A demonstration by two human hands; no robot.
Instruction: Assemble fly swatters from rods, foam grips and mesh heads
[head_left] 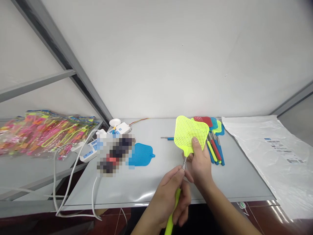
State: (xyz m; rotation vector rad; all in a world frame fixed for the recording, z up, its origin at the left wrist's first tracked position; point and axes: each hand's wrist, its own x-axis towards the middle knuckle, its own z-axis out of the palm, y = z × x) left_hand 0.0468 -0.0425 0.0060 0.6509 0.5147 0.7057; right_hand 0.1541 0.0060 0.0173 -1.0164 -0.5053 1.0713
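Note:
A yellow-green fly swatter (183, 133) with a perforated head is in both my hands, held above the table's front part. My left hand (168, 192) is closed around its metal rod, and the yellow-green handle runs down below the palm. My right hand (200, 163) grips the lower right of the head, thumb lying on the mesh. Left of them a loose blue swatter head (143, 154) lies on the table. Behind the held head, a blue handle with a metal rod (167, 137) is partly hidden. Several red, blue and yellow-green swatters (215, 150) lie piled to the right.
White power strips (89, 150) with cables stand at the table's left, beside a pixelated dark object (114, 156). Bagged pink and yellow items (44, 133) fill the far-left shelf. A white plastic mailer bag (264, 153) covers the table's right end. A wall (183, 65) rises behind.

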